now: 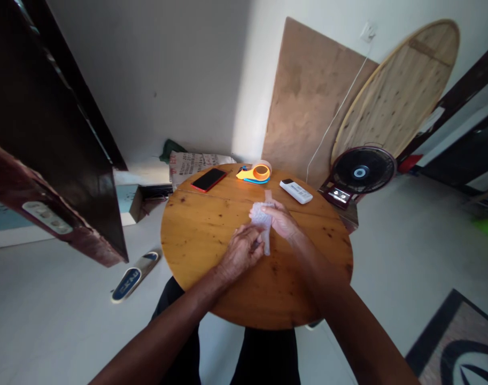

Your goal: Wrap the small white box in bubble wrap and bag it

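Observation:
A crumpled, whitish translucent wrap [261, 216], with a texture like bubble wrap, is held over the middle of the round wooden table [199, 230]. My right hand [283, 219] pinches its upper part, thumb on top. Lower down, my left hand [240, 249] has curled fingers against its near end, where a narrow flap hangs toward me. Past my right fingers a pale pinkish strip [268, 194] sticks out; whether it joins the wrap I cannot tell. Anything inside the wrap is hidden.
Along the table's far side lie a red-edged phone [208, 180], an orange and blue tape dispenser [253, 172] and a white remote control [295, 191]. A black fan [359, 171] stands at the right. A printed sack [195, 163] rests behind the table. One slipper [134, 278] is on the floor.

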A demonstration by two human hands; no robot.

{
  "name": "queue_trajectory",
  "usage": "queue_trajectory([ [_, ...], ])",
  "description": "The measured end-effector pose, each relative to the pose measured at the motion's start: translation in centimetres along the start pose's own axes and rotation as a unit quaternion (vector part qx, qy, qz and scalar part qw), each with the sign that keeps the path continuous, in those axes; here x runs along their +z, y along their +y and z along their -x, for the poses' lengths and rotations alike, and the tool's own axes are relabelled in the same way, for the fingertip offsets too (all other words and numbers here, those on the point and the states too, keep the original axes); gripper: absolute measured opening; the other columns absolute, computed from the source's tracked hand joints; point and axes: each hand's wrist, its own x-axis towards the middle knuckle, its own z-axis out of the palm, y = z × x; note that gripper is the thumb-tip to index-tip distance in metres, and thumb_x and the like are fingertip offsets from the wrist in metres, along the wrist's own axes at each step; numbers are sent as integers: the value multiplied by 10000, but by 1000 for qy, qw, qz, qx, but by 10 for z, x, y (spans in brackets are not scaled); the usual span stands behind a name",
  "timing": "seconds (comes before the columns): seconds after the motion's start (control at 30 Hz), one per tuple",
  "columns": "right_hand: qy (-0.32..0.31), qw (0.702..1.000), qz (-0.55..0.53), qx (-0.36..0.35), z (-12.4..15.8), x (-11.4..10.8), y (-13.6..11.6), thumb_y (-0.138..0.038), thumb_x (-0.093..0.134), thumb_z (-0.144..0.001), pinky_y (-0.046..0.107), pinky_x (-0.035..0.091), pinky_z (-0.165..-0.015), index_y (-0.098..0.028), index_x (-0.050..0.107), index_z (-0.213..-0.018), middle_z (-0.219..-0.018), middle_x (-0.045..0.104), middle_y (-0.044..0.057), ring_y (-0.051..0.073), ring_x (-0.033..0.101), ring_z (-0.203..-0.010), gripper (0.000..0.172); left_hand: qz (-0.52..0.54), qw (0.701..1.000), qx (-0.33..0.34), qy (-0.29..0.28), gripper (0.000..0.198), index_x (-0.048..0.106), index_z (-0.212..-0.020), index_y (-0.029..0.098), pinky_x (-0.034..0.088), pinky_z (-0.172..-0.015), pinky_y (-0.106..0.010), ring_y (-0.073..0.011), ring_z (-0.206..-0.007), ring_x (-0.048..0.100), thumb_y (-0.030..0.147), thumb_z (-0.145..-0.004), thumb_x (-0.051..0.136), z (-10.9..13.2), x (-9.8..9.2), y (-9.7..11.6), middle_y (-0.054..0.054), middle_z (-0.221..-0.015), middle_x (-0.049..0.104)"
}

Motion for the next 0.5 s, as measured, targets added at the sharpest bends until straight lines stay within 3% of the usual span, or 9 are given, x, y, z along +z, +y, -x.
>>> queue_trajectory([
  [0.17,-1,997,53,-51,4,2,1,-300,763,-646,328,533,-743,-201,606,-796,-780,705,-2,181,673,-734,239,-55,998,-1,29,18,599,-802,186,459,-883,-406,-234,-1012,504,182,-788,588,4,-1,2,-96,-1116,543],
  [0.33,52,993,98,-49,15,5,4,-295,747,-648,296,507,-680,-204,631,-899,-784,675,-11,157,633,-700,291,-3,999,-8,50,37,613,-799,179,483,-864,-350,-196,-983,507,168,-804,578,5,3,-3,-82,-1068,502],
  [0.5,71,986,136,-69,26,6,5,-325,749,-650,250,446,-604,-208,598,-784,-709,610,-27,132,565,-655,234,31,996,-51,70,71,651,-795,178,480,-845,-311,-173,-945,528,175,-821,585,7,4,-1,-58,-987,503],
])
